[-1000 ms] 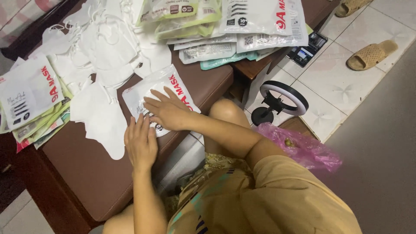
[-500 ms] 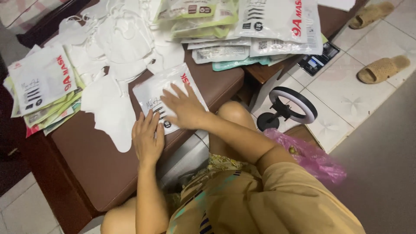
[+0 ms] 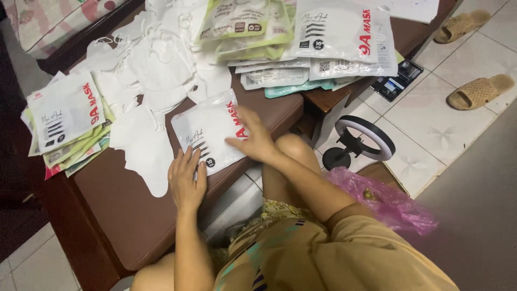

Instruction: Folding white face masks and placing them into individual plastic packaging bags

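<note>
A flat white mask packet [image 3: 207,129] with red and black print lies on the brown table [image 3: 124,215] near its front edge. My left hand [image 3: 187,179] rests flat on the packet's lower left corner, fingers spread. My right hand [image 3: 253,137] presses flat on the packet's right side, slightly blurred. Loose white face masks [image 3: 148,81] are heaped just behind and to the left of the packet.
A stack of mask packets [image 3: 64,121] sits at the table's left, another pile of packets [image 3: 301,43] at the back right. On the tiled floor are a ring light [image 3: 361,141], a pink plastic bag [image 3: 388,202], a calculator [image 3: 397,80] and two sandals [image 3: 479,91].
My right hand has slid to the right across the packet, toward its right edge. My left hand stays on the packet's lower left corner. The camera view has shifted slightly.
</note>
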